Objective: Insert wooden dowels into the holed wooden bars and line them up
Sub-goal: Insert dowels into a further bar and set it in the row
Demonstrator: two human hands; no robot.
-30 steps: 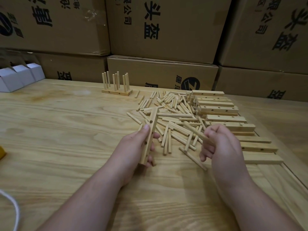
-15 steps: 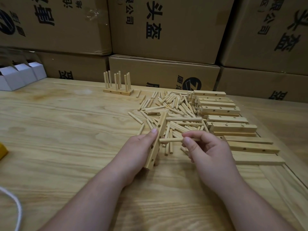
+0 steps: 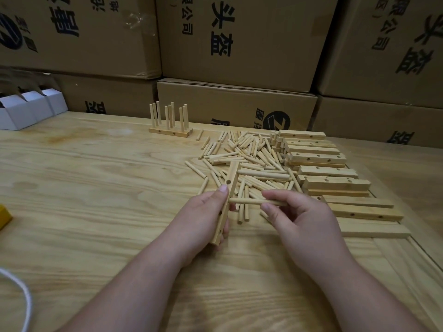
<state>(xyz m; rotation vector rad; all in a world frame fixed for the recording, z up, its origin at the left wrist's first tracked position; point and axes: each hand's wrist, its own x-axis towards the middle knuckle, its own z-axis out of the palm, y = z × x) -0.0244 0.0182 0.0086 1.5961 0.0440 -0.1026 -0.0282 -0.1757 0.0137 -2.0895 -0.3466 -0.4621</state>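
Note:
My left hand [image 3: 203, 216] grips a holed wooden bar [image 3: 227, 200] tilted on edge above the table, its holes facing right. My right hand [image 3: 297, 219] pinches a wooden dowel [image 3: 249, 201] that lies level, its left tip touching the bar's side. Behind both hands a pile of loose dowels [image 3: 247, 154] spreads over the wooden table [image 3: 96, 188]. To the right lies a row of holed bars [image 3: 333, 183]. Near the back stand finished bars with upright dowels [image 3: 170, 123].
Stacked cardboard boxes [image 3: 239, 44] wall off the back of the table. White open boxes [image 3: 26, 111] sit at the far left. A yellow object [image 3: 3, 218] and a white cord [image 3: 21, 295] lie at the left edge.
My right hand lifted a dowel from the pile, turned it level and brought it left against the bar. My left hand tilted the bar and shifted it slightly right.

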